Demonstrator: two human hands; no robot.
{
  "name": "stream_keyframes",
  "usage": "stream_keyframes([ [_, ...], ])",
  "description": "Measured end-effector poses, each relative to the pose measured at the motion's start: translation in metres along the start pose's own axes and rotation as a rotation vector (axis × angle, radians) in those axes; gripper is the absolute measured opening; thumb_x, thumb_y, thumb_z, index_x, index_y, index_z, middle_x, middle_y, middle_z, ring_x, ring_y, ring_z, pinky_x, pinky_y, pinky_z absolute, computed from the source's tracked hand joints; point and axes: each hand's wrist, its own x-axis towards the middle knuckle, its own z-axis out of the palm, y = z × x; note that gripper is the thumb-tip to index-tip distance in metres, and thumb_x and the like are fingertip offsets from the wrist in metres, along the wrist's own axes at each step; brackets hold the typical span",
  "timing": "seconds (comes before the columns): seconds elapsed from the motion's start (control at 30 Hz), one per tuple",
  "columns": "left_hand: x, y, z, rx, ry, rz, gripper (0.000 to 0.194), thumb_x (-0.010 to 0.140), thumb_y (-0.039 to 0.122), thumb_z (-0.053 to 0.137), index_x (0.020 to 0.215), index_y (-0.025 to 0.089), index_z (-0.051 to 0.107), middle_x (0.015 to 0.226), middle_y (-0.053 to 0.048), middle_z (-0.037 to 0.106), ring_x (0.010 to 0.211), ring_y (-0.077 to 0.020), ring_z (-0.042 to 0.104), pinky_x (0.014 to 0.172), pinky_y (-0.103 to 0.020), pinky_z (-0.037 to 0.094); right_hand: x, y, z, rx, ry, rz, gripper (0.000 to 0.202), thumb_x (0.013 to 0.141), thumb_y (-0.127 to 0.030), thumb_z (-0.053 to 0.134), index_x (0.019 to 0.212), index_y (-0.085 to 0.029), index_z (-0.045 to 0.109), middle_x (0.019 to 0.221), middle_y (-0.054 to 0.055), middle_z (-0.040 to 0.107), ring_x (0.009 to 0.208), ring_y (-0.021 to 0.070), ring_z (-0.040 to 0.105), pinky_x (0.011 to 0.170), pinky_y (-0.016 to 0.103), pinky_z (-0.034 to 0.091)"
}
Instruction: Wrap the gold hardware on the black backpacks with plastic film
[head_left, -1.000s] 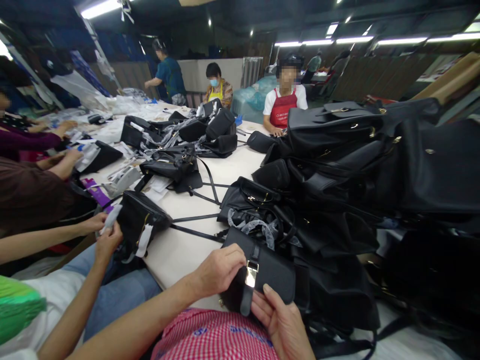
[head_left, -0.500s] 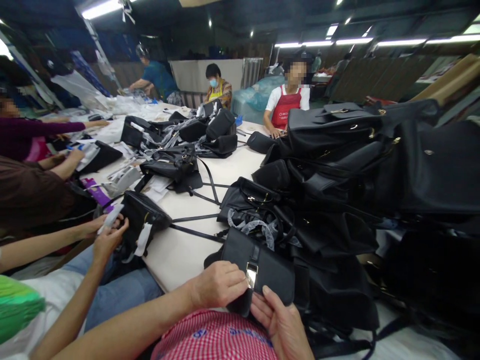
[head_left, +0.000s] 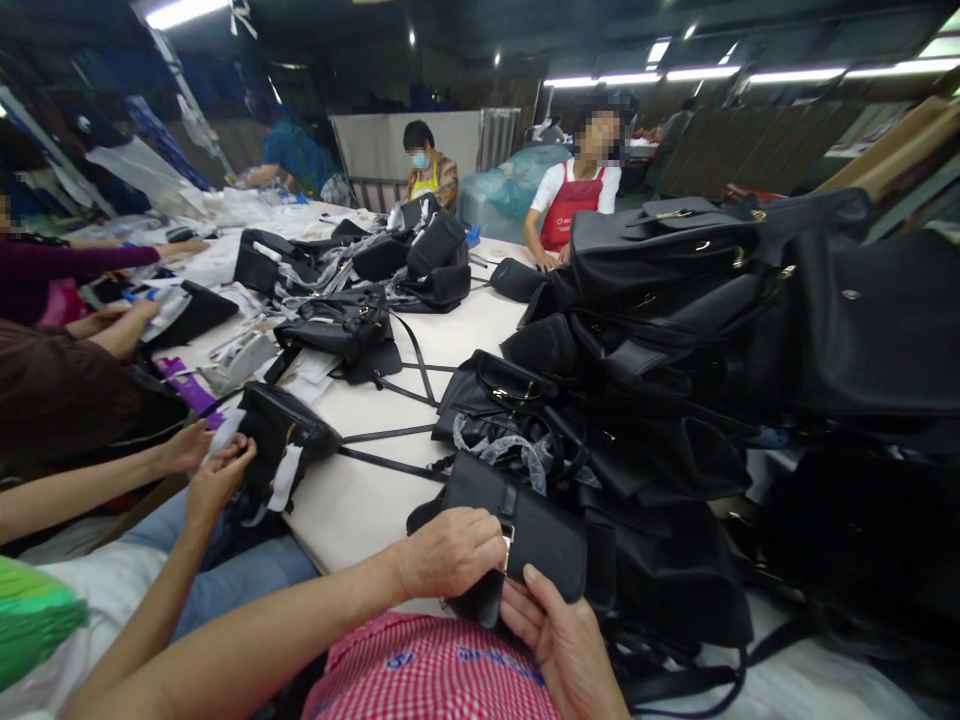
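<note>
A black handbag (head_left: pixel 551 535) with a gold clasp (head_left: pixel 508 552) on its front flap lies before me at the table's edge. My left hand (head_left: pixel 454 552) is closed, its fingertips at the clasp and covering part of it. From below, my right hand (head_left: pixel 551 625) grips the lower edge of the bag, thumb on the front and fingers under it. Just behind it sits another black bag (head_left: pixel 487 395), its handle wrapped in clear plastic (head_left: pixel 536 460).
Black bags (head_left: pixel 675 270) are heaped high on the right. More bags (head_left: pixel 352 260) lie mid-table (head_left: pixel 375 415). On my left, a co-worker's hands (head_left: pixel 217 460) hold a bag (head_left: pixel 281 440) with white wrapping. Across the table stands a person in a red apron (head_left: pixel 574 205).
My left hand has shifted slightly up and right over the clasp, now covering more of it. My right hand stays at the bag's lower edge. The camera view has shifted slightly.
</note>
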Motion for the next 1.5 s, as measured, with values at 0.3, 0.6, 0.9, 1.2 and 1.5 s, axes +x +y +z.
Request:
stream_keyframes([
  [0.3,0.015,0.005,-0.008,0.054,-0.164,0.039,0.019,0.096,0.018,0.039,0.082,0.017,0.051,0.082,-0.004,0.056,0.069,-0.0161,0.054,0.052,-0.028,0.042,0.003,0.001,-0.006,0.008,-0.012,-0.012,0.053,0.059,-0.03,0.087,0.099,-0.012,0.057,0.081,0.01,0.078,0.074,0.0243,0.075,0.067,0.032,0.062],
  [0.6,0.025,0.007,-0.02,-0.016,-0.338,0.022,0.007,0.093,0.016,0.046,0.091,0.015,0.052,0.09,-0.005,0.059,0.064,-0.0144,0.057,0.048,-0.026,0.043,-0.001,-0.001,-0.005,0.029,-0.027,0.018,0.046,0.055,-0.032,0.089,0.087,-0.012,0.063,0.081,0.012,0.078,0.077,0.0284,0.075,0.065,0.033,0.062],
  [0.9,0.031,0.008,-0.024,-0.394,-0.005,-0.558,0.015,0.092,0.012,0.036,0.088,0.019,0.05,0.078,0.0,0.055,0.069,-0.0136,0.054,0.061,-0.024,0.044,0.007,0.004,-0.012,-0.031,-0.033,0.014,0.052,0.06,-0.036,0.086,0.097,-0.008,0.062,0.082,0.014,0.078,0.085,0.0307,0.074,0.076,0.037,0.061],
  [1.2,-0.012,0.036,-0.025,-0.827,-0.092,-1.036,0.029,0.092,0.026,0.036,0.069,0.019,0.051,0.065,0.002,0.056,0.06,-0.0117,0.05,0.057,-0.022,0.037,0.015,0.012,-0.011,-0.058,-0.021,0.007,0.06,0.059,-0.037,0.087,0.102,-0.006,0.06,0.087,0.018,0.077,0.087,0.0317,0.074,0.076,0.037,0.062],
  [1.5,-0.002,0.045,-0.006,-0.796,0.165,-1.171,0.009,0.075,0.024,0.062,0.072,0.018,0.055,0.065,0.004,0.055,0.059,-0.0115,0.049,0.057,-0.023,0.037,0.013,0.012,-0.015,-0.195,-0.062,-0.045,0.061,0.061,-0.044,0.085,0.102,-0.004,0.064,0.092,0.018,0.077,0.091,0.0319,0.073,0.08,0.038,0.062],
])
